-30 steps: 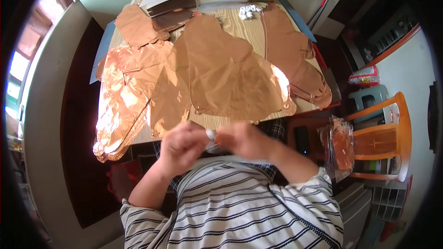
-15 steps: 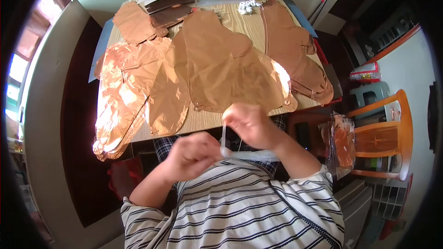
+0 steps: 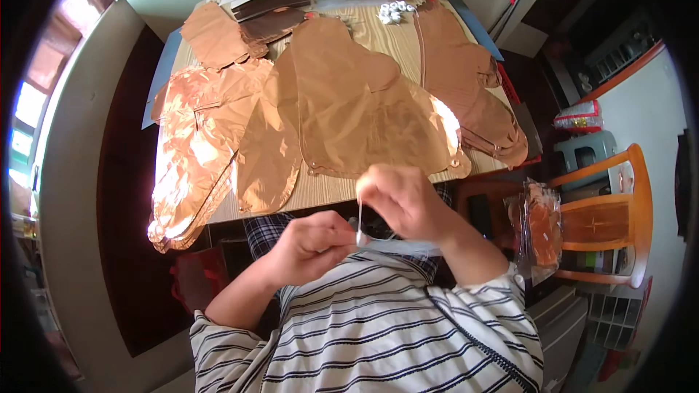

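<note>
Strip (image 3: pixel 360 220) of thin clear plastic: keep it taut between right hand (image 3: pixel 399 201) pinching its top and left hand (image 3: pixel 314 244) fingers clamped on its lower end, just below the desk (image 3: pixel 342 191) edge.

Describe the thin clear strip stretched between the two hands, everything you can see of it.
The thin clear strip looks like a narrow, see-through plastic band, pale and slightly shiny. It runs nearly upright and taut, pinched at its top by the right hand and at its bottom by the left hand. It hangs in the air in front of the striped shirt, below the near table edge. Finer detail is too small to tell.
</note>
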`<state>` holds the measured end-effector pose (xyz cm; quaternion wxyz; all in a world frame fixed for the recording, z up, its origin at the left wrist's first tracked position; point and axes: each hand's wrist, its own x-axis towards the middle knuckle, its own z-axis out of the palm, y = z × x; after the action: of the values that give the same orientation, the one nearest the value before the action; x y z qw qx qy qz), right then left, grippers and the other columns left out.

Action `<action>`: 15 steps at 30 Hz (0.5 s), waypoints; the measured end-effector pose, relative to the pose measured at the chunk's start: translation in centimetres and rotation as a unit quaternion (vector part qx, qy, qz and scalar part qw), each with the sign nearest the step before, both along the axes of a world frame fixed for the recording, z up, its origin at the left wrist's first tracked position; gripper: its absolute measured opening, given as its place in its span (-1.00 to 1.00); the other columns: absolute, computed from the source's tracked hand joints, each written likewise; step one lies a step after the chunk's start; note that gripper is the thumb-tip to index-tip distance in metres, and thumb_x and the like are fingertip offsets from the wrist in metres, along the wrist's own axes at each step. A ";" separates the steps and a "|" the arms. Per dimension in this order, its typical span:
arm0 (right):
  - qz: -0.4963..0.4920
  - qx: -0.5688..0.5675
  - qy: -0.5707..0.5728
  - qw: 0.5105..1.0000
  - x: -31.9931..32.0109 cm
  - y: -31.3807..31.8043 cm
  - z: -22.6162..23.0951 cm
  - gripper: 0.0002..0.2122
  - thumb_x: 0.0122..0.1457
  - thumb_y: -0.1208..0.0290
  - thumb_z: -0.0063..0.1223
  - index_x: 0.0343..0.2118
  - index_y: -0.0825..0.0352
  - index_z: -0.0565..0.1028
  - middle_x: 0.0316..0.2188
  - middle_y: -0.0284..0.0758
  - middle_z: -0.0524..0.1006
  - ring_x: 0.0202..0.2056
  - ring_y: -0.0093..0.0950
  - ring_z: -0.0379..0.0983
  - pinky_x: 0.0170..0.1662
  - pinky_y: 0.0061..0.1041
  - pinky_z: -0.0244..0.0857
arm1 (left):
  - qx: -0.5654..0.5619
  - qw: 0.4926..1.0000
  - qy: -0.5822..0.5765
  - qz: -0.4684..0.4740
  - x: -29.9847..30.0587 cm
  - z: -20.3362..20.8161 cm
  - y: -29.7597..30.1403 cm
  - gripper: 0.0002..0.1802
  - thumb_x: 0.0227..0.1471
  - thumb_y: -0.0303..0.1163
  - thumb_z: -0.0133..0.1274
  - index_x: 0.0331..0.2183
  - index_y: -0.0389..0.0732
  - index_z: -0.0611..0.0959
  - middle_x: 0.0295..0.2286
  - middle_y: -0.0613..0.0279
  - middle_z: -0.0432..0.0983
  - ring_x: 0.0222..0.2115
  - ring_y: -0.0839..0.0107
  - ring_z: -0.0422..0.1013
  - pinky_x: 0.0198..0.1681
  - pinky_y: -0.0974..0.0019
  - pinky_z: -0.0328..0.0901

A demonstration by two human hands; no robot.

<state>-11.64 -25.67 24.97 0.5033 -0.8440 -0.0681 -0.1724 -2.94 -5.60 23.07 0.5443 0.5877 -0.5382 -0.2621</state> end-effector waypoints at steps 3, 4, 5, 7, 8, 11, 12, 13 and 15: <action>0.143 -0.074 -0.067 0.985 -0.5 1.4 -2.5 -0.98 0.10 0.51 0.05 -0.41 0.27 0.49 -0.53 -0.27 0.50 -0.44 -0.28 0.49 -0.34 -0.37 0.36 | -0.044 0.990 0.001 0.137 1.7 -0.4 0.3 -0.79 -0.05 -0.71 0.13 -0.30 -0.32 0.67 -0.42 0.16 0.52 -0.43 0.34 0.47 -0.34 0.38 0.36; 0.201 -0.004 0.022 0.979 -1.6 2.2 -2.0 -0.97 0.08 0.50 0.07 -0.40 0.27 0.48 -0.55 -0.27 0.47 -0.45 -0.30 0.48 -0.35 -0.35 0.36 | -0.046 0.987 -0.034 0.150 2.2 -0.8 -0.1 -0.79 -0.05 -0.70 0.12 -0.29 -0.33 0.67 -0.43 0.15 0.52 -0.43 0.34 0.47 -0.35 0.38 0.36; 0.193 -0.027 -0.020 0.981 -1.6 2.0 -0.7 -0.93 0.05 0.52 0.09 -0.38 0.27 0.47 -0.56 -0.27 0.45 -0.46 -0.32 0.48 -0.35 -0.35 0.36 | -0.032 0.993 -0.034 0.110 1.9 -0.9 -0.1 -0.80 -0.05 -0.71 0.12 -0.30 -0.33 0.67 -0.43 0.15 0.52 -0.43 0.35 0.47 -0.35 0.39 0.36; 0.087 0.001 -0.010 0.996 -0.5 0.4 -0.1 -0.94 0.06 0.52 0.09 -0.39 0.28 0.48 -0.56 -0.25 0.45 -0.45 -0.30 0.49 -0.33 -0.35 0.37 | 0.000 1.000 -0.024 0.020 0.5 -0.9 0.0 -0.80 -0.06 -0.71 0.12 -0.31 -0.34 0.66 -0.44 0.15 0.52 -0.44 0.36 0.47 -0.36 0.39 0.36; 0.014 0.000 0.027 1.000 0.2 -0.4 0.1 -0.98 0.08 0.51 0.07 -0.40 0.28 0.48 -0.52 -0.26 0.46 -0.46 -0.29 0.48 -0.34 -0.37 0.37 | -0.014 1.000 0.022 0.007 0.3 -0.1 -0.2 -0.81 -0.05 -0.70 0.12 -0.31 -0.34 0.66 -0.44 0.15 0.51 -0.44 0.36 0.47 -0.35 0.40 0.35; 0.161 -0.055 -0.039 0.985 -0.6 1.7 -2.3 -0.98 0.12 0.50 0.04 -0.41 0.28 0.49 -0.51 -0.26 0.48 -0.46 -0.29 0.48 -0.36 -0.39 0.36 | -0.031 0.995 0.028 0.090 1.5 -0.6 0.5 -0.80 -0.06 -0.70 0.13 -0.31 -0.33 0.67 -0.44 0.16 0.52 -0.42 0.37 0.47 -0.33 0.39 0.36; 0.212 -0.004 0.000 0.977 -1.6 2.2 -1.8 -0.97 0.14 0.49 0.03 -0.40 0.28 0.49 -0.52 -0.23 0.49 -0.46 -0.28 0.49 -0.38 -0.41 0.34 | 0.002 0.992 0.019 0.122 1.5 -0.4 0.2 -0.79 -0.05 -0.69 0.12 -0.29 -0.33 0.68 -0.44 0.17 0.53 -0.40 0.38 0.48 -0.31 0.39 0.36; 0.181 -0.012 -0.013 0.983 -1.4 1.6 -1.1 -0.97 0.15 0.49 0.03 -0.40 0.28 0.49 -0.53 -0.23 0.49 -0.46 -0.29 0.49 -0.38 -0.40 0.34 | -0.004 0.995 0.020 0.093 1.4 -0.5 0.0 -0.79 -0.05 -0.69 0.12 -0.28 -0.32 0.68 -0.44 0.17 0.53 -0.40 0.39 0.48 -0.31 0.39 0.36; 0.116 -0.014 -0.035 0.993 -0.3 0.3 0.0 -0.97 0.15 0.49 0.03 -0.40 0.28 0.49 -0.55 -0.22 0.49 -0.46 -0.29 0.50 -0.38 -0.40 0.33 | -0.005 0.999 0.028 0.032 0.5 -1.2 0.0 -0.78 -0.04 -0.69 0.12 -0.27 -0.32 0.68 -0.44 0.18 0.53 -0.40 0.41 0.48 -0.31 0.39 0.36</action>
<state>-11.94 -25.35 24.98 0.5058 -0.8306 -0.1853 -0.1410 -2.41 -5.55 21.83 0.5698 0.5945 -0.5050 -0.2585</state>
